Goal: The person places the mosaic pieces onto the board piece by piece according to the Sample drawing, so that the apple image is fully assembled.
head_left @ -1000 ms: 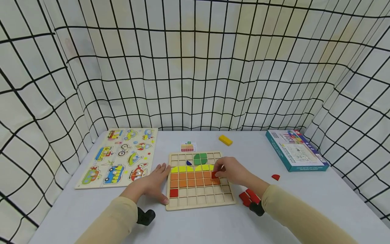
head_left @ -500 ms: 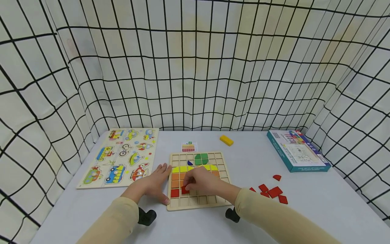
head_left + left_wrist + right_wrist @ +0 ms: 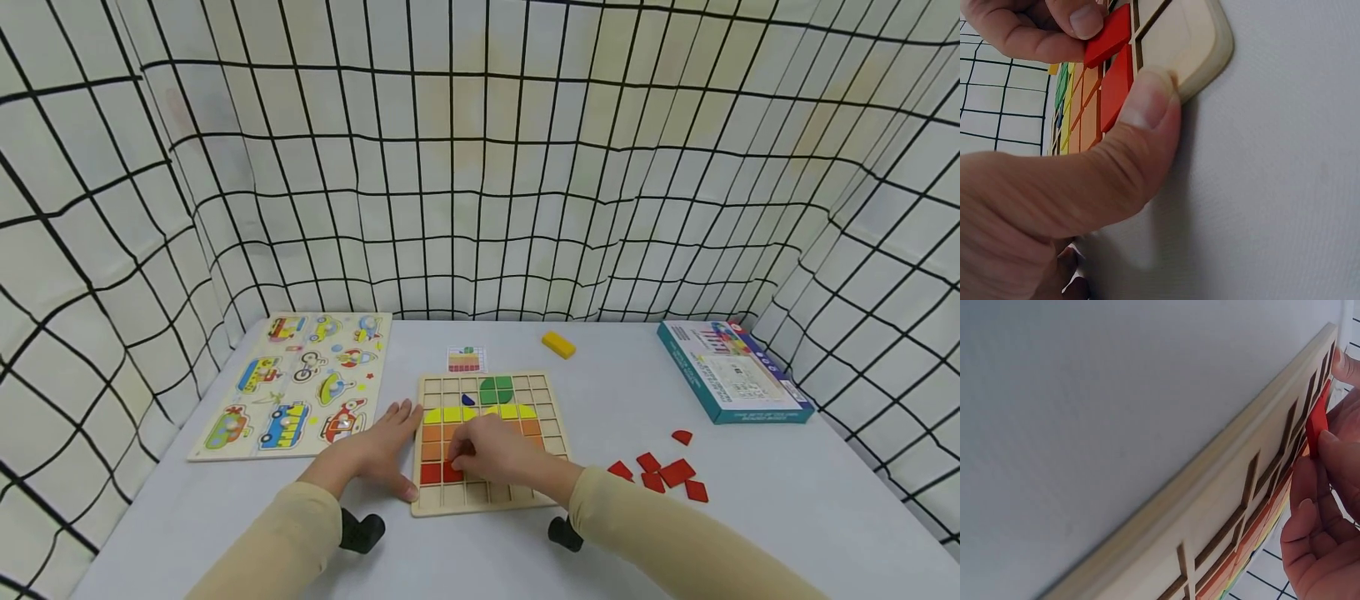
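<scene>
A wooden grid board (image 3: pixel 476 495) lies before me, bearing orange squares (image 3: pixel 432 451), yellow rounded pieces (image 3: pixel 442 415), green pieces (image 3: pixel 496 389) and a small blue piece (image 3: pixel 468 400). One red square tile (image 3: pixel 431 473) sits in the leftmost cell of a lower row. Beside it my right hand (image 3: pixel 491 450) pinches another red square tile (image 3: pixel 1109 39) between thumb and fingers, at the neighbouring cell. That tile looks tilted in the left wrist view. My left hand (image 3: pixel 378 450) rests against the board's left edge, fingers spread, thumb on the near corner.
Several loose red tiles (image 3: pixel 677 472) and a red quarter-round piece (image 3: pixel 682 437) lie right of the board. Behind it are a small pattern card (image 3: pixel 466 360) and a yellow block (image 3: pixel 558 344). A vehicle puzzle (image 3: pixel 300 392) lies left; a teal box (image 3: pixel 735 371) stands right.
My right hand has moved left and nearer across the board with a red tile, then lowered it slightly beside the first red square. The left hand stays put.
</scene>
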Action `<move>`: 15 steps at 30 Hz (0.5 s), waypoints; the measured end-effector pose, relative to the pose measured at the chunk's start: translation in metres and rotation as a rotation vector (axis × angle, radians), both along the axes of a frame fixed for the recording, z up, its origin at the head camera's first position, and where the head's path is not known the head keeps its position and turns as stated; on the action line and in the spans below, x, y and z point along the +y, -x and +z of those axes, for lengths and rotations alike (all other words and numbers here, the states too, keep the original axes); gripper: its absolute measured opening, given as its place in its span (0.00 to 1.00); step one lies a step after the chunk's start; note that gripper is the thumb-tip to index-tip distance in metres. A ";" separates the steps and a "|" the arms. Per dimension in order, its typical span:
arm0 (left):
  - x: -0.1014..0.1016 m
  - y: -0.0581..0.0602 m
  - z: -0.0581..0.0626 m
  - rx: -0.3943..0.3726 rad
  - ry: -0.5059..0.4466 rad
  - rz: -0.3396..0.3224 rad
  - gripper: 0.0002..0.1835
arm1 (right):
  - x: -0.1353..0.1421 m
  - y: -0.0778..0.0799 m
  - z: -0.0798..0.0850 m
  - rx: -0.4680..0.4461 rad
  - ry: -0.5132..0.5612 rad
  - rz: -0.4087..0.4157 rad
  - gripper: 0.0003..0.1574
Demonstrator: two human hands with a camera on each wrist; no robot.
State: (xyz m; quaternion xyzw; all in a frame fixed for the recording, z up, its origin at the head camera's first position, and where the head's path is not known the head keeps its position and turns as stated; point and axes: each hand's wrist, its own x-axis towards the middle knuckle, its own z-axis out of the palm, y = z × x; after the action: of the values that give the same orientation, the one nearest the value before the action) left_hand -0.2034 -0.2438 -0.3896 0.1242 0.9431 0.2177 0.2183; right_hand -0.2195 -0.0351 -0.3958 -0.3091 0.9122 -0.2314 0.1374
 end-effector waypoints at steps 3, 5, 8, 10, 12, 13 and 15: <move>0.000 0.001 -0.001 0.001 0.005 -0.001 0.66 | 0.000 0.001 -0.002 0.011 -0.014 -0.002 0.02; 0.001 0.001 0.000 0.001 0.007 -0.002 0.66 | -0.001 0.001 -0.003 0.022 -0.022 0.002 0.03; 0.001 0.001 0.000 0.001 0.007 -0.001 0.66 | -0.002 0.001 -0.004 0.045 -0.038 0.008 0.03; 0.001 0.001 0.001 0.000 0.009 0.002 0.66 | -0.003 0.001 -0.004 0.054 -0.047 0.009 0.03; 0.002 0.001 0.001 -0.001 0.012 0.003 0.66 | -0.003 0.001 -0.004 0.062 -0.055 0.012 0.03; 0.002 0.001 0.000 -0.001 0.014 0.006 0.66 | -0.003 0.000 -0.004 0.063 -0.058 0.012 0.03; 0.002 0.002 0.000 -0.002 0.016 0.010 0.66 | -0.002 0.000 -0.004 0.063 -0.056 0.013 0.03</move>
State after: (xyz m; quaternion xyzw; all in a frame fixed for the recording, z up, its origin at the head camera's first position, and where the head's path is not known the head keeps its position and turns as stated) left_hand -0.2049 -0.2417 -0.3899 0.1174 0.9452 0.2114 0.2193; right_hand -0.2195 -0.0372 -0.4002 -0.3180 0.9202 -0.1953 0.1184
